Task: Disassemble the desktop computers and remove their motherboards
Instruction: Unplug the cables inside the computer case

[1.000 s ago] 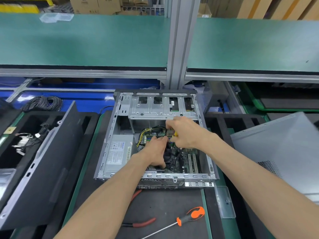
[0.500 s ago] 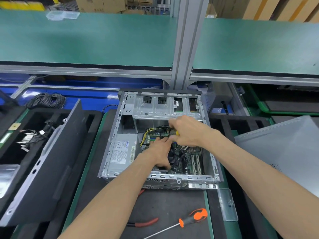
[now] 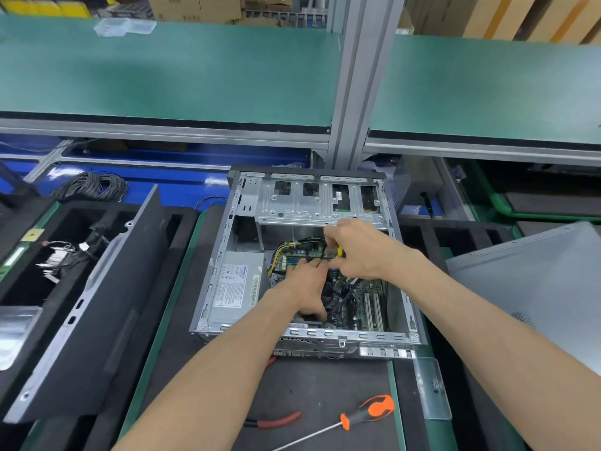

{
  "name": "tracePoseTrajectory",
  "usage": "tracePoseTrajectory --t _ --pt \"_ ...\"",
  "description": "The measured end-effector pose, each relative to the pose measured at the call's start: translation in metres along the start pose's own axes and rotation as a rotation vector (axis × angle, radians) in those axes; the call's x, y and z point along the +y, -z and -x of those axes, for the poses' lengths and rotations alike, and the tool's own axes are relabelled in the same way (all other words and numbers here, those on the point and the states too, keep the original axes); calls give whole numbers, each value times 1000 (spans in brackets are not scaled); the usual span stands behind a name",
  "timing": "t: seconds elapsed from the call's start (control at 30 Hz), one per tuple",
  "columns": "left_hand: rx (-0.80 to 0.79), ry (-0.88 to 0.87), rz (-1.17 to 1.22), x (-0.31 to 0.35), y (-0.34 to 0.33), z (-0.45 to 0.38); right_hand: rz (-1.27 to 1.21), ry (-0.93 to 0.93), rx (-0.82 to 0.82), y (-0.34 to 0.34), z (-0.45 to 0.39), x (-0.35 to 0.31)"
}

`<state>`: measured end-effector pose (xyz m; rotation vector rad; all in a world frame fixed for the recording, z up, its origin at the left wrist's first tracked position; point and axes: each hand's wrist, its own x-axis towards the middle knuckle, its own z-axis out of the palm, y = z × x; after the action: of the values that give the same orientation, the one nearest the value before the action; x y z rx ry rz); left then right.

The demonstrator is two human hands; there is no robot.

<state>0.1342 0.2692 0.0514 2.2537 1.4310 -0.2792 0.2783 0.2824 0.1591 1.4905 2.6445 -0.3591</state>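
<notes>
Little has moved since a moment ago. Inside the open computer case (image 3: 227,275), the left hand (image 3: 307,284) stays low on the motherboard (image 3: 354,301), whether its fingers grip anything I cannot tell. Just right, the right hand (image 3: 357,249) keeps pinching a yellow-tipped connector (image 3: 339,252). Unplugging continues; board still seated.

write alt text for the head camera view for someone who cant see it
Both hands reach into an open computer case on a workbench: the right hand pinches a small yellow-tipped part, the left hand rests on the motherboard. An orange-handled screwdriver and red-handled pliers lie in front of the case.
</notes>
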Motion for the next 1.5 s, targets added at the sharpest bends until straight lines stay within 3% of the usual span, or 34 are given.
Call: tracePoseTrajectory --t 0.1,0.3,0.4,0.6,0.77,0.87,1.13,1.33,1.5 --pt "8 1 7 0 0 0 36 -136 21 -2 -1 -1" --pt "-9 -9 28 1 1 1 35 85 -73 -1 4 -7" --pt "-3 -11 28 0 1 1 -21 98 -79 1 4 -3" --pt "20 -16 61 -3 -3 -1 16 -142 42 -4 -2 2" --pt "20 -37 58 -5 -6 -4 55 71 -33 -6 0 -7" --pt "22 -31 69 -6 -6 -3 35 97 -70 -1 2 0" --pt "1 -7 -19 -3 -4 -5 16 -159 3 0 5 3" --pt "-6 -21 -11 -3 -6 -6 84 145 -89 1 5 -11" --pt "22 -7 -12 -4 -7 -5 37 75 -45 1 3 -1"
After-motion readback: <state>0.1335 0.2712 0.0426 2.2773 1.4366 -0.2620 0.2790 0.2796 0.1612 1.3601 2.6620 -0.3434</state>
